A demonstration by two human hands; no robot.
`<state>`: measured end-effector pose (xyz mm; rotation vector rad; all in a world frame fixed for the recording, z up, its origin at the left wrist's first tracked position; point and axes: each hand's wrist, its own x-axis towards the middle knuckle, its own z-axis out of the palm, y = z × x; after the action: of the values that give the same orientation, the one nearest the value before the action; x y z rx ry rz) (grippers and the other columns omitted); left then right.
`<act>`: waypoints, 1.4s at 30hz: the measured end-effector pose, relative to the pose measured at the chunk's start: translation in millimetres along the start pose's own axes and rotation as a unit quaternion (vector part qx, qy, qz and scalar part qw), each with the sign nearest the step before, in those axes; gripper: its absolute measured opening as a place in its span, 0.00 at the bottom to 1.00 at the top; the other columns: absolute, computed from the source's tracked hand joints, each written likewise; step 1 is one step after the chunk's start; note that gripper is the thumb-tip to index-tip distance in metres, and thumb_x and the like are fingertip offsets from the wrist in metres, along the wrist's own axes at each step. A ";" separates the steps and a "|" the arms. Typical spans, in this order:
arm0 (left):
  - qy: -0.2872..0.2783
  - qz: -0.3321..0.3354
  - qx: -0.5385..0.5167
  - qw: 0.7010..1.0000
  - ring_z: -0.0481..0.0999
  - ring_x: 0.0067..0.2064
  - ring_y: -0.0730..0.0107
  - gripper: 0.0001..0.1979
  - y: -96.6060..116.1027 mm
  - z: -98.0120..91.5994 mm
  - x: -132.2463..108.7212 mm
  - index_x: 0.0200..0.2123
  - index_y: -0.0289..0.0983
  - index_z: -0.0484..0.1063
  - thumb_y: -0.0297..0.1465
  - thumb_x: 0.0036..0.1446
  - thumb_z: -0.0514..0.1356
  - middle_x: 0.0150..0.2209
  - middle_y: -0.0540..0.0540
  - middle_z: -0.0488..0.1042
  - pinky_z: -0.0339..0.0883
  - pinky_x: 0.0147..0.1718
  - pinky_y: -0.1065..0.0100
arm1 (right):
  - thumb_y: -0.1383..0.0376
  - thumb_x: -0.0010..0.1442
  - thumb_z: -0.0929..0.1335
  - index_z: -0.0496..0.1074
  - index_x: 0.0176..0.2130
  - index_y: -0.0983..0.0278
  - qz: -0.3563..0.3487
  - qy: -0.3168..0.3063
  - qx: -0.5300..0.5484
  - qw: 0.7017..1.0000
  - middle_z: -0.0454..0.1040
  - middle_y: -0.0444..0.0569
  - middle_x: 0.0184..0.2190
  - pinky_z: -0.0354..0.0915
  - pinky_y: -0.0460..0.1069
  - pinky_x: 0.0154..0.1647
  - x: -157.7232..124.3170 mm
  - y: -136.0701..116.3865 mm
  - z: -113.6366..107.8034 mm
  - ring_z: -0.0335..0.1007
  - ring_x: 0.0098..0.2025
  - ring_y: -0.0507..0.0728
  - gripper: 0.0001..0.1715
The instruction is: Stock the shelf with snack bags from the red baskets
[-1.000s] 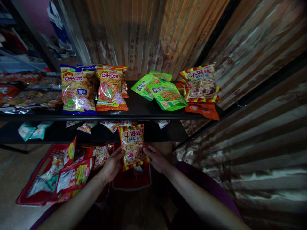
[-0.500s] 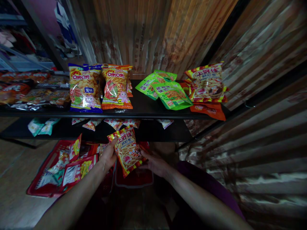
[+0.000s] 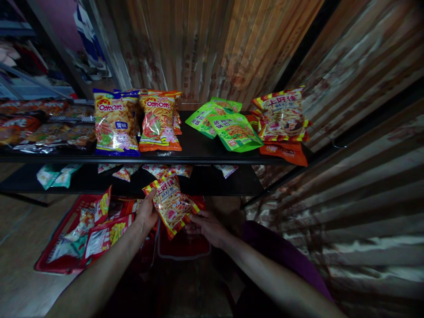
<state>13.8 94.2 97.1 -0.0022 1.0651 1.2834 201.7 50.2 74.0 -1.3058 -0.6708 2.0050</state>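
Observation:
A yellow-and-red bag of prawn snacks [image 3: 172,205] is held tilted in front of me, below the front edge of the upper shelf. My left hand [image 3: 147,212] grips its left edge, thumb on the printed face. At the lower right corner, my right hand [image 3: 205,227] has its fingers closed on the bag's edge; part of the fingers is hidden. Red-and-yellow wrapping [image 3: 198,203] shows behind the bag's right side, and I cannot tell whether it is a second bag. A similar snack bag [image 3: 281,115] leans at the right end of the upper shelf.
The black upper shelf [image 3: 198,154] carries blue snack bags [image 3: 115,123], orange snack bags [image 3: 160,121] and green pouches [image 3: 235,132]. Small packets [image 3: 154,170] lie on the lower shelf [image 3: 212,185]. A red basket [image 3: 43,260] with several bags stands at lower left, another red basket [image 3: 183,256] below my hands.
The snack bag has shifted slightly left and turned a little, with both hands still on it. My right hand has moved a little left along its lower right edge.

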 end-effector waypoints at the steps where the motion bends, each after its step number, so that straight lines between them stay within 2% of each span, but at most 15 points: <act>1: 0.000 -0.008 -0.004 1.000 0.79 0.39 0.58 0.17 0.3 -0.2 -1.1 0.50 0.30 0.68 0.30 0.58 0.55 0.41 0.37 0.78 0.72 0.44 0.57 | 0.52 0.36 0.76 0.69 0.26 0.66 -0.010 0.004 -0.007 1.000 0.75 0.46 0.19 0.64 0.45 0.23 -0.9 -0.3 0.8 0.72 0.21 0.51 0.24; 8: -0.028 -0.033 -0.005 0.999 0.78 0.40 0.55 0.18 2.6 -9.6 -10.1 0.47 0.29 0.70 0.34 0.57 0.55 0.39 0.37 0.78 0.71 0.44 0.54 | 0.48 0.46 0.70 0.68 0.15 0.65 -0.101 0.004 -0.144 0.984 0.68 0.43 0.13 0.55 0.43 0.19 -16.4 -2.3 7.0 0.62 0.17 0.48 0.25; 12: -0.003 0.001 0.060 0.998 0.79 0.35 0.61 0.09 2.1 -24.7 -18.6 0.38 0.32 0.72 0.31 0.56 0.57 0.34 0.41 0.78 0.73 0.39 0.60 | 0.48 0.54 0.64 0.68 0.14 0.64 -0.179 0.012 -0.282 0.942 0.68 0.44 0.14 0.54 0.45 0.20 -19.2 6.4 4.7 0.60 0.17 0.49 0.28; 15: 0.018 0.032 0.124 0.992 0.78 0.32 0.68 0.03 -1.0 -34.2 -31.5 0.35 0.36 0.71 0.27 0.54 0.60 0.34 0.45 0.78 0.73 0.35 0.64 | 0.55 0.60 0.60 0.71 0.17 0.63 -0.322 0.049 -0.429 0.843 0.70 0.47 0.18 0.57 0.46 0.23 -19.7 11.7 2.2 0.64 0.21 0.52 0.27; 19: -0.102 -0.004 0.095 0.990 0.78 0.39 0.64 0.12 -2.5 -32.3 -54.7 0.43 0.38 0.71 0.36 0.57 0.58 0.41 0.43 0.77 0.73 0.39 0.63 | 0.67 0.60 0.61 0.74 0.32 0.64 -0.481 0.027 -0.613 0.626 0.72 0.50 0.28 0.61 0.46 0.27 -26.2 8.5 5.8 0.66 0.27 0.52 0.13; 21: -0.142 0.003 0.070 0.987 0.77 0.42 0.62 0.16 -1.1 -27.3 -63.2 0.46 0.37 0.70 0.39 0.58 0.57 0.43 0.43 0.77 0.72 0.41 0.62 | 0.70 0.59 0.63 0.73 0.39 0.64 -0.517 0.020 -0.660 0.544 0.73 0.50 0.31 0.63 0.47 0.30 -30.9 4.8 10.9 0.68 0.30 0.53 0.11; 23: -0.124 0.018 0.058 0.990 0.78 0.41 0.61 0.17 1.1 -23.0 -67.2 0.47 0.35 0.70 0.38 0.58 0.57 0.42 0.42 0.78 0.71 0.42 0.62 | 0.71 0.58 0.65 0.71 0.44 0.65 -0.538 0.023 -0.681 0.496 0.73 0.51 0.33 0.64 0.48 0.33 -34.2 2.3 16.4 0.68 0.33 0.55 0.13; 26: -0.074 0.020 0.040 0.996 0.78 0.40 0.60 0.16 4.6 -20.8 -64.5 0.47 0.33 0.69 0.35 0.59 0.55 0.39 0.42 0.79 0.71 0.42 0.61 | 0.72 0.57 0.66 0.71 0.44 0.64 -0.541 0.017 -0.694 0.475 0.73 0.49 0.32 0.65 0.49 0.34 -35.1 2.5 21.9 0.67 0.34 0.56 0.14; 30: -0.045 0.021 -0.011 0.999 0.79 0.37 0.61 0.15 11.8 -22.9 -52.3 0.46 0.31 0.70 0.31 0.59 0.53 0.33 0.43 0.79 0.71 0.43 0.61 | 0.71 0.58 0.65 0.69 0.49 0.63 -0.528 -0.036 -0.662 0.531 0.71 0.50 0.36 0.67 0.50 0.39 -30.2 7.8 20.1 0.67 0.38 0.56 0.18; 32: -0.045 0.022 -0.036 0.998 0.79 0.36 0.60 0.15 16.9 -23.3 -46.6 0.47 0.31 0.70 0.29 0.58 0.52 0.32 0.44 0.79 0.70 0.44 0.60 | 0.66 0.57 0.66 0.67 0.53 0.61 -0.513 -0.027 -0.603 0.610 0.70 0.52 0.43 0.67 0.52 0.44 -26.8 9.6 15.8 0.67 0.44 0.57 0.23; 34: -0.051 0.012 -0.056 0.997 0.79 0.38 0.58 0.17 21.4 -22.9 -42.8 0.48 0.31 0.70 0.30 0.57 0.52 0.33 0.43 0.79 0.70 0.45 0.58 | 0.59 0.56 0.67 0.64 0.55 0.60 -0.475 0.030 -0.504 0.721 0.66 0.54 0.49 0.64 0.56 0.51 -23.3 9.2 10.9 0.64 0.51 0.60 0.27; 36: -0.059 -0.006 -0.073 0.996 0.78 0.40 0.56 0.19 23.4 -22.3 -40.6 0.49 0.30 0.69 0.31 0.57 0.51 0.35 0.41 0.79 0.68 0.47 0.55 | 0.55 0.56 0.67 0.62 0.56 0.58 -0.384 0.078 -0.366 0.844 0.65 0.55 0.53 0.62 0.58 0.54 -20.1 7.4 7.1 0.62 0.55 0.61 0.31; 38: -0.075 -0.021 -0.084 0.993 0.78 0.41 0.55 0.20 22.2 -21.9 -39.1 0.50 0.29 0.69 0.33 0.57 0.51 0.36 0.40 0.79 0.67 0.48 0.54 | 0.50 0.55 0.67 0.63 0.55 0.59 -0.235 0.057 -0.211 0.947 0.69 0.54 0.49 0.66 0.58 0.50 -17.5 5.7 5.6 0.68 0.50 0.60 0.31; 40: -0.094 -0.018 -0.089 0.991 0.78 0.41 0.55 0.20 19.1 -21.5 -37.4 0.50 0.29 0.69 0.32 0.57 0.52 0.36 0.40 0.79 0.67 0.48 0.53 | 0.47 0.50 0.70 0.68 0.48 0.62 -0.094 -0.001 -0.076 0.993 0.74 0.52 0.40 0.70 0.56 0.42 -15.6 5.6 6.2 0.73 0.39 0.57 0.31; 42: -0.108 -0.004 -0.088 0.990 0.78 0.41 0.55 0.20 15.8 -20.8 -35.5 0.50 0.30 0.68 0.32 0.56 0.54 0.36 0.41 0.79 0.67 0.48 0.54 | 0.49 0.43 0.75 0.71 0.39 0.65 -0.031 -0.025 0.012 0.999 0.74 0.47 0.30 0.70 0.52 0.36 -14.2 6.7 7.9 0.74 0.31 0.54 0.29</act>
<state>-8.1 61.4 116.8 -0.0017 0.7647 1.3338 197.0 34.6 80.7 -1.2098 -0.6995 1.9955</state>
